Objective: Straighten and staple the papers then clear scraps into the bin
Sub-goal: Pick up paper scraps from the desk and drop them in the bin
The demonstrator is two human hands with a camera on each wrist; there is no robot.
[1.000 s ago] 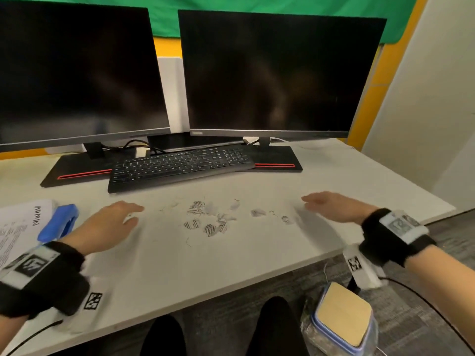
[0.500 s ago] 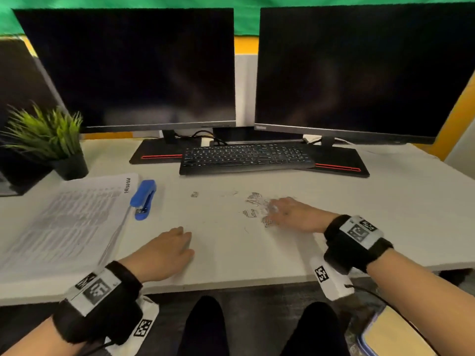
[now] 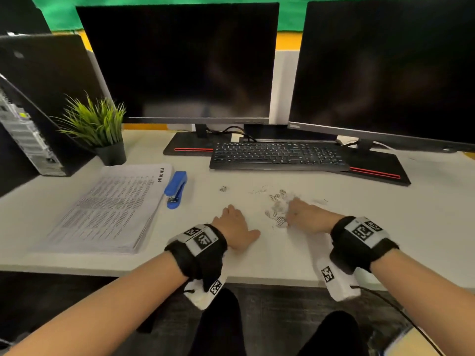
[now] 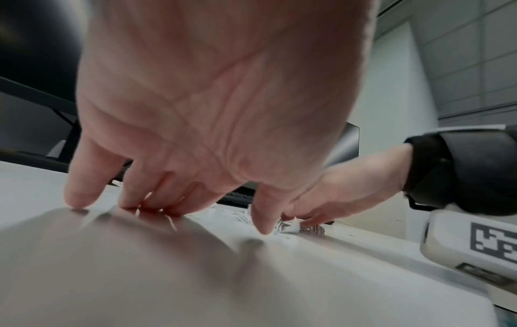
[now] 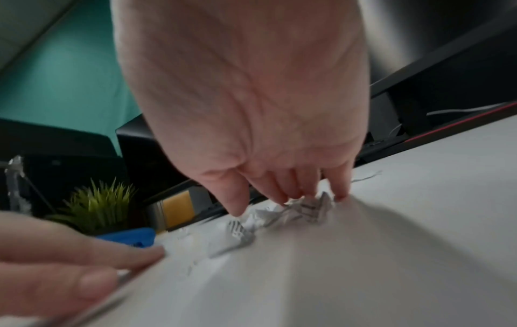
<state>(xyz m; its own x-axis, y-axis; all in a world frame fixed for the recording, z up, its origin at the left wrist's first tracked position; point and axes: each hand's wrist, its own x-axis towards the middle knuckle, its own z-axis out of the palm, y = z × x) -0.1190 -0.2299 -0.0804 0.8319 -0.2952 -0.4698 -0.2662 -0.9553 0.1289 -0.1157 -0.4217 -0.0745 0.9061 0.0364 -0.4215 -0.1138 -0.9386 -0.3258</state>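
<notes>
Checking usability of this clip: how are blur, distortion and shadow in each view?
Head view: wide-angle bowing of the monitors, desk sharp, right hand slightly smeared over the scraps. Left wrist view: left hand soft, its broad shadow on the desk. Right wrist view: heavy motion blur, scraps still readable.

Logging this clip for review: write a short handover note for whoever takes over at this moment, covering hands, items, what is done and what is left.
Left hand: open, fingers resting on the desk.
Right hand: fingers raking the paper scraps into a pile, not gripping them.
Paper stack lies squared at the left, blue stapler beside it; whether it is stapled cannot be told.
One stray scrap lies apart.
Left: gather all scraps and bin them.
</notes>
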